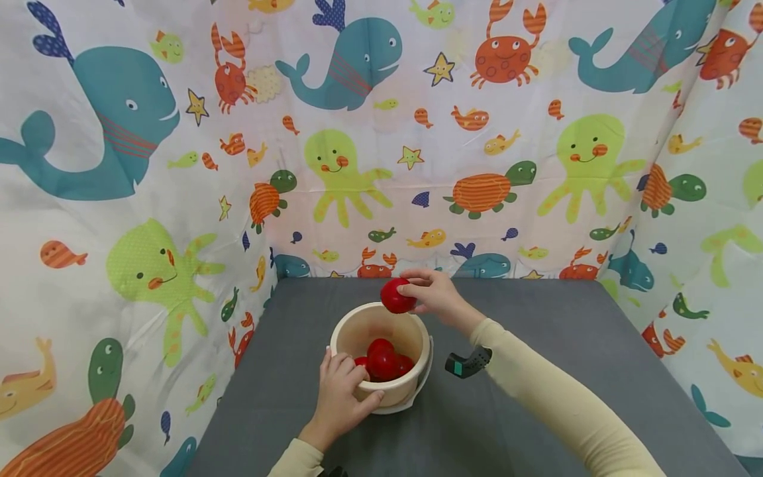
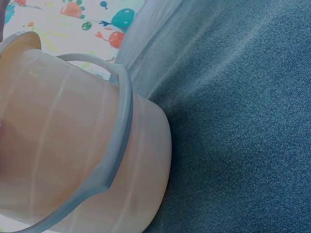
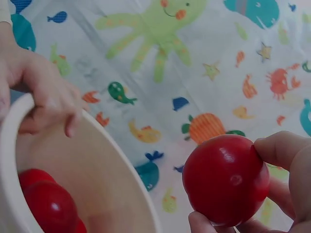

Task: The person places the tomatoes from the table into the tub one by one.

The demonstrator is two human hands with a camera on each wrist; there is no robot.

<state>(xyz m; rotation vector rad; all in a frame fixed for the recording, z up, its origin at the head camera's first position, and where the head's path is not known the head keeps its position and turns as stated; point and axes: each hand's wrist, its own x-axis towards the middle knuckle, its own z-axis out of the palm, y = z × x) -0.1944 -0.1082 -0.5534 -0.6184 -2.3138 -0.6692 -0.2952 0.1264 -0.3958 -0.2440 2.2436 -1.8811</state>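
A cream plastic bucket (image 1: pixel 346 331) stands on the grey cloth, its pale handle (image 2: pixel 127 102) hanging down against the outside. Over the near left rim my left hand (image 1: pixel 341 391) grips it, fingers inside and thumb outside. My right hand (image 1: pixel 438 298) pinches a glossy round red fruit (image 3: pixel 224 179), much like an apple, between thumb and fingers. It is held above the far right rim, apart from the bucket. Inside, several similar red fruits (image 1: pixel 383 361) lie together at the bottom, partly covering one another. In the left wrist view only the bucket's outer wall (image 2: pixel 58 131) shows clearly.
Grey cloth (image 1: pixel 536 371) covers the flat surface around the bucket. Curtains (image 1: pixel 369 252) printed with sea animals stand at the back and both sides. A dark strap-like device (image 1: pixel 469 363) with a teal patch is at my right forearm.
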